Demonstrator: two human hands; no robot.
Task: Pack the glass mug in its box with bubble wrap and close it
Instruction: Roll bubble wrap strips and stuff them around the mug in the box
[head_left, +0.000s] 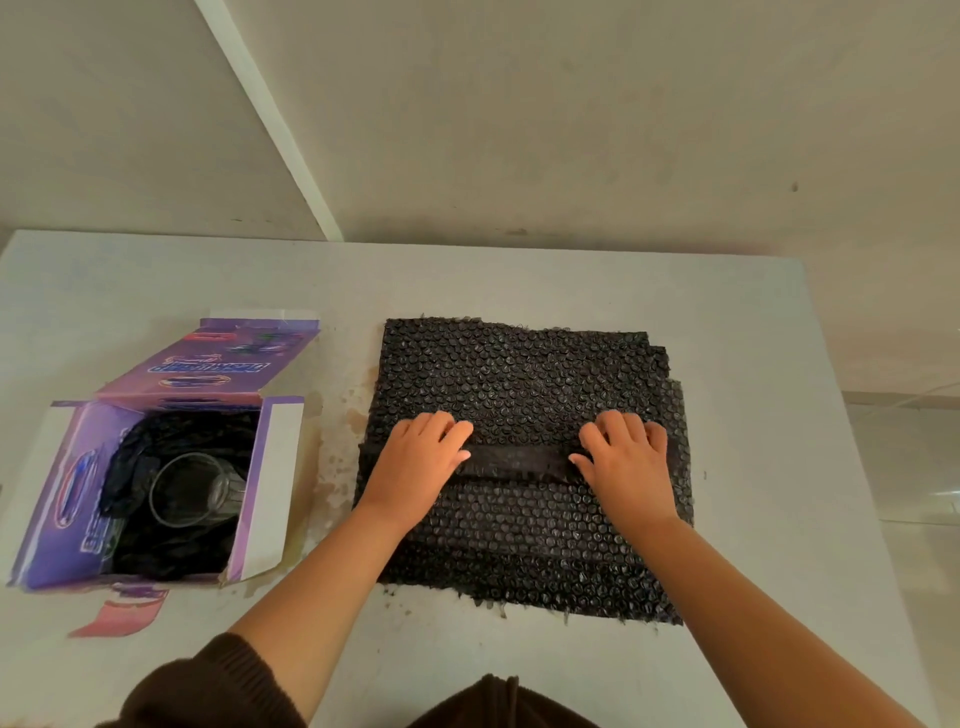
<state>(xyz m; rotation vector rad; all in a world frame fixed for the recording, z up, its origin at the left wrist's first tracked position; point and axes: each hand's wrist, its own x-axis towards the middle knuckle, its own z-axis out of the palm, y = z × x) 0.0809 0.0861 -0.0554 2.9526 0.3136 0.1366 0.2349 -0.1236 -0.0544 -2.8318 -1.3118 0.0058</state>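
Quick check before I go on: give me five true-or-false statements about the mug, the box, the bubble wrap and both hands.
1. The glass mug sits inside the box. True.
2. The box is closed. False: its flaps stand open.
3. Both hands are on the bubble wrap sheet. True: left hand, right hand.
4. The sheet lies left of the box. False: it lies right.
5. The right hand holds the mug. False: it touches only the sheet.

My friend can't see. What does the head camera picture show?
Two hands, left hand and right hand, press on black bubble wrap spread on a white table. To the left, an open purple box holds a glass mug.
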